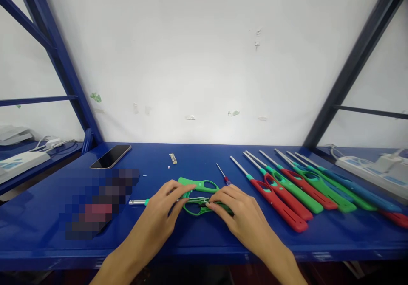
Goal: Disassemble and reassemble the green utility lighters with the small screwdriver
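An opened green stick lighter (195,212) lies on the blue table before me, its inner parts and thin wires showing. My left hand (164,202) is closed on it near the barrel end, and the metal barrel (137,202) sticks out to the left. With thumb and fingers together, my right hand (240,208) grips the lighter's handle side; the fingers cover part of it. Just behind rests a loose green handle shell (194,184), close to the left fingertips. A small screwdriver (225,179) with a red handle lies beyond my right hand.
Several assembled lighters (280,202) in red, green and blue lie in a row at the right. A phone (111,156) and a blurred-out item (103,204) are at the left. A small metal piece (173,158) lies toward the wall. Power strips (376,174) stand beyond the frame posts.
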The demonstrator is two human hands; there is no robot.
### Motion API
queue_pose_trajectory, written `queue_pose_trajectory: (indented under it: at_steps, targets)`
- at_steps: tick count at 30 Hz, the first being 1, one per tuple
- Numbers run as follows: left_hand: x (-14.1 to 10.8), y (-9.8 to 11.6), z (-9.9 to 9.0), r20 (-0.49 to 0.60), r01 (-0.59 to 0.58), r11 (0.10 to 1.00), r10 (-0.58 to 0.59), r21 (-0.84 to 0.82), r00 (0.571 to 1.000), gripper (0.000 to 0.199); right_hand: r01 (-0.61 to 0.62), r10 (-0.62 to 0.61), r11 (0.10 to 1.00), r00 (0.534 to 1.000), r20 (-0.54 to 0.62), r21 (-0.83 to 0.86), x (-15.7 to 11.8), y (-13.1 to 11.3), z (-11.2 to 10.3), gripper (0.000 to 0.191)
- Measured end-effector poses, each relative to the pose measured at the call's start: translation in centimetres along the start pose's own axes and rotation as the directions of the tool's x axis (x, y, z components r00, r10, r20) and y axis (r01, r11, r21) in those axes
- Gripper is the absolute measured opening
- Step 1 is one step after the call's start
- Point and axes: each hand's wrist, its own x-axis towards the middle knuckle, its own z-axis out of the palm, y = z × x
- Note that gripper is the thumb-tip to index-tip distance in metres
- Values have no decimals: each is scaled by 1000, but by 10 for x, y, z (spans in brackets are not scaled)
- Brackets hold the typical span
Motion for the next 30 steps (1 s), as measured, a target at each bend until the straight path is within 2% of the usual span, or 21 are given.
queue_pose_trajectory:
  at_steps: [4,8,10,14,17,22,25,30]
  targets:
    - [-5,3,5,-72,-1,1000,3,27,997,38,-1,1,1000,1000,0,7,0,1,1,11]
    - [-12,4,1,-65,149,987,-152,-60,986,42,-2,2,1000,1000,-5,5,-1,0,1,11]
    - [-15,4,-3,-47,183,980,-187,-77,981,41,4,-4,1000,1000,-3,0,-1,0,1,12]
    - [-20,8,-11,-14,97,993,-98,-60,995,33,3,-3,1000,1000,-8,1,-1,0,1,12]
    - [-20,8,-12,-22,31,998,-32,-54,999,34,6,-6,1000,1000,-15,-7,-1,0,1,12]
    - [-17,4,-3,-108,89,996,-90,-15,990,20,3,-3,1000,1000,-13,-18,-1,1,1,14]
    - [-15,5,1,-119,70,997,-71,-12,990,13,10,-11,1000,1000,-19,-20,-1,1,0,14]
    - [-8,6,4,-150,17,997,-6,71,989,15,25,-26,999,999,-22,-27,-1,0,-1,16]
